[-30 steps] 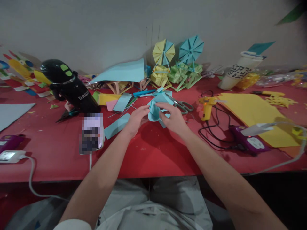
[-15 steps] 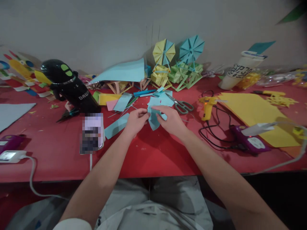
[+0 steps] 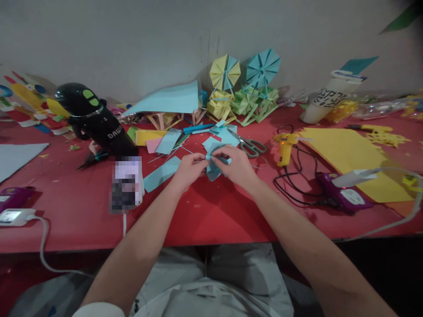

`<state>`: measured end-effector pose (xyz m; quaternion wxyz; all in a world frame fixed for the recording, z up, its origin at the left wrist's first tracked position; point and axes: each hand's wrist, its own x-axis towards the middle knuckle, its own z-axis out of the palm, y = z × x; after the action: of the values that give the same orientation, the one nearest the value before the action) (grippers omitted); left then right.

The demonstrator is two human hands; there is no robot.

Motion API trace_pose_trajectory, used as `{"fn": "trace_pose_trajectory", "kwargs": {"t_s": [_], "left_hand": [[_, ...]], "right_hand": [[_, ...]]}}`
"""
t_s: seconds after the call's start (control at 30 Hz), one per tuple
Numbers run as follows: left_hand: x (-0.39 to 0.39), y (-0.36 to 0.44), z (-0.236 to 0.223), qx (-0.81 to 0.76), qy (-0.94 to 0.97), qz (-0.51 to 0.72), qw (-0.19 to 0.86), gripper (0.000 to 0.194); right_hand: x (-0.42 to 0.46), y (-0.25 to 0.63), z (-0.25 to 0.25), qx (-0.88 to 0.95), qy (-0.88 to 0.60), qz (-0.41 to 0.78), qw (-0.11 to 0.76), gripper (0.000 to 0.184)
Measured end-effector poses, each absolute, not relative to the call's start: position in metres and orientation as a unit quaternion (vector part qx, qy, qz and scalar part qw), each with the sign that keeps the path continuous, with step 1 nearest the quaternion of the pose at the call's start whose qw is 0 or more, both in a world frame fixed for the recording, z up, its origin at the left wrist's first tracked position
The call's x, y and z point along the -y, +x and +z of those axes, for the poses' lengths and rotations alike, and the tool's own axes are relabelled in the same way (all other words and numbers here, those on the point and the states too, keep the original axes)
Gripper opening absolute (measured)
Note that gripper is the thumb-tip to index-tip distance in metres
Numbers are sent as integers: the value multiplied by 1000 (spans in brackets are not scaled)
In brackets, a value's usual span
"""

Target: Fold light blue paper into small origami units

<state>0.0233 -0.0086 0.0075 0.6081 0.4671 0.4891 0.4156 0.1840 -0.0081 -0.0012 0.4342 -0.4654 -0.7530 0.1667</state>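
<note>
Both of my hands meet over the middle of the red table [image 3: 214, 215]. My left hand [image 3: 189, 168] and my right hand [image 3: 235, 165] pinch a small folded piece of light blue paper [image 3: 213, 167] between their fingertips, just above the tabletop. More light blue paper scraps [image 3: 222, 135] lie right behind it, and a blue strip [image 3: 161, 174] lies to the left of my left hand.
Scissors [image 3: 250, 145] lie just right of my hands. A yellow glue gun [image 3: 284, 145] with a black cord, a yellow sheet [image 3: 346, 154], a phone [image 3: 126, 185], a black device [image 3: 94, 121] and paper pinwheels [image 3: 244, 88] at the wall surround the spot.
The blue paper has been folded smaller and brought lower toward the table. My fingers have closed in tighter on it.
</note>
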Motion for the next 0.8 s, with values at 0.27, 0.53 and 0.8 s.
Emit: {"fn": "trace_pose_trajectory", "kwargs": {"t_s": [0.27,0.53,0.8], "left_hand": [[7,24,7,-508,466,409,598,14],[6,21,7,-469,402,451,644,20],[2,20,7,-457,369,471,658,27]], "right_hand": [[10,183,0,762,-458,157,430,9],[8,181,-6,788,-421,101,439,19],[7,181,-8,806,-408,67,425,23]]}}
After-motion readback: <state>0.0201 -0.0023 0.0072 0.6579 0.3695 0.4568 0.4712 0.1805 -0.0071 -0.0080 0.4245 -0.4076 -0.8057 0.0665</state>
